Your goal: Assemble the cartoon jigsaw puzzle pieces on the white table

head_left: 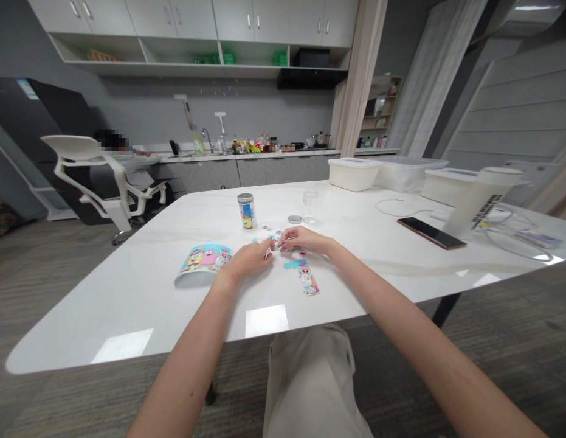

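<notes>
1. Head view: left hand (251,258) and right hand (305,239) nearly meet over puzzle pieces (275,239) on the table (132,298).
2. Fingers curl inward; whether clamped on any piece, I cannot tell.
3. A joined strip (307,280) lies nearby.

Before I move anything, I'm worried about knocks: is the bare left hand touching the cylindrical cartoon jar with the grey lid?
Apart: in the head view, white tabletop shows between the left hand and the jar.

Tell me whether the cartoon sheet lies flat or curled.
Curled: the cartoon sheet bows upward, its near edge arching off the white table.
</notes>
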The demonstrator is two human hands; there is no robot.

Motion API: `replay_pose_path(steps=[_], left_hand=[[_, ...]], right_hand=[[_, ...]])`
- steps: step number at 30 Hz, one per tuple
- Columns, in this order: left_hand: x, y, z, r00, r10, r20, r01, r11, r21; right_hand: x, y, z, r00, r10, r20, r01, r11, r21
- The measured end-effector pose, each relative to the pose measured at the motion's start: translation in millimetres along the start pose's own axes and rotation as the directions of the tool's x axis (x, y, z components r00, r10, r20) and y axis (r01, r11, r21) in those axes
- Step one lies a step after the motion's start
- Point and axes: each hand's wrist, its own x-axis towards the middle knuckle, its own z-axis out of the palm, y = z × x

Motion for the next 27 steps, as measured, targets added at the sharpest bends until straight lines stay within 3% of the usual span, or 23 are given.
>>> replay_pose_path(steps=[9, 19, 24, 27], left_hand=[[0.4, 0.2, 0.5, 1.0, 0.002, -0.004, -0.002, 1.0, 0.004], [1.9, 0.9, 1.5, 0.999, 0.03, -0.011, -0.03, 0.998, -0.06], [4.3, 0.9, 2.5, 0.999, 0.052, 0.015, -0.051, 0.995, -0.087], [4.0, 2.9, 1.4, 0.999, 0.034, -0.001, -0.034, 0.996, -0.085]], right_hand=[[1.9, 1.4, -1.2, 1.0, -0.012, 0.005, 0.012, 0.998, -0.066], [1.9, 0.4, -0.3, 1.0, 0.023, -0.01, -0.024, 1.0, -0.013], [3.1, 0.2, -2.8, 0.998, -0.028, -0.052, 0.026, 0.999, -0.035], [6.6, 0.8, -9.0, 0.983, -0.066, -0.17, 0.049, 0.994, -0.097]])
